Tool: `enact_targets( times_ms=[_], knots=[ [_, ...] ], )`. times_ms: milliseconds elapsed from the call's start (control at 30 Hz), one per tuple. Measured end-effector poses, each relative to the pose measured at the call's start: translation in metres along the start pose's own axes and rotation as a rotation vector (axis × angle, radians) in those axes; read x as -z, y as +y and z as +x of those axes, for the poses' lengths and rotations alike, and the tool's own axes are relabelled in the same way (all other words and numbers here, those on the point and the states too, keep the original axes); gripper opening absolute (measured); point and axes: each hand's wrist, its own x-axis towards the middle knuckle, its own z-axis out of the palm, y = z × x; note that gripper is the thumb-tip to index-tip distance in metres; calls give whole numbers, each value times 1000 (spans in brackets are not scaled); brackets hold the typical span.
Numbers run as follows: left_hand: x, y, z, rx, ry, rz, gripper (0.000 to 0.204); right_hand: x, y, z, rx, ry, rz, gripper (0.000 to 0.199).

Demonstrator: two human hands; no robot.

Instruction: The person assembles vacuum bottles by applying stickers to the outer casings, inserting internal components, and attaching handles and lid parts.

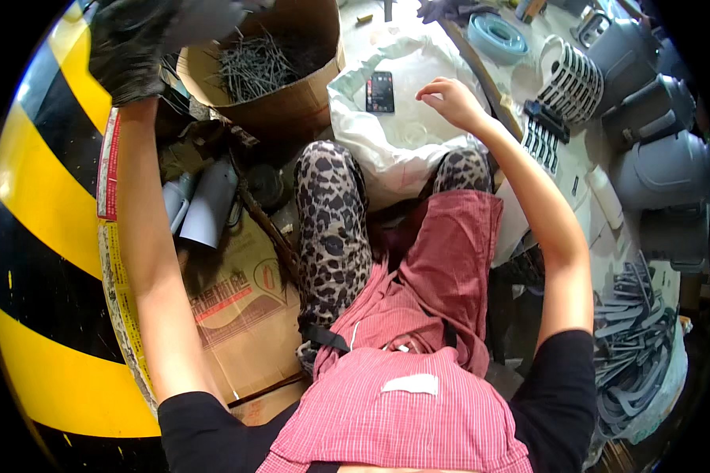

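My left hand point(126, 55) wears a black glove and is up at the top left edge, closed on a smooth grey plastic piece point(209, 22); the piece is cut off by the frame, and the fingertips are hidden. Bare and with nothing in it, my right hand point(448, 101) hovers over a white plastic bag point(371, 154), its fingers loosely bent and a little apart. Left of that hand, a dark phone point(379, 92) lies on the pale surface framed by the bag. Below the grey piece stands an open cardboard box point(308, 102) with many thin grey rods point(259, 67) in it.
Yellow-and-black stripes point(47, 260) run down the left. Grey cylindrical plastic parts point(211, 203) and flattened cardboard point(248, 315) lie beside my left leg. At right are grey plastic containers point(663, 169), a slotted white roll point(572, 79), a blue ring point(497, 38) and curved grey handles point(631, 347).
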Motion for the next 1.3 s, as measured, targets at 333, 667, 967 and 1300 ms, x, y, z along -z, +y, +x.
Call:
enact_targets(
  times_ms=[333, 667, 967, 1300],
  knots=[
    [106, 121, -85, 756, 559, -665, 68, -127, 85, 14, -484, -314, -317, 29],
    [43, 282, -100, 165, -732, -908, 45, 22, -31, -48, -306, 206, 13, 29],
    [55, 287, -120, 290, -955, -1096, 66, 116, -244, -159, 52, 98, 343, 37],
    [48, 321, -123, -77, -653, -212, 55, 74, -229, -179, -100, 160, 470, 25]
  ],
)
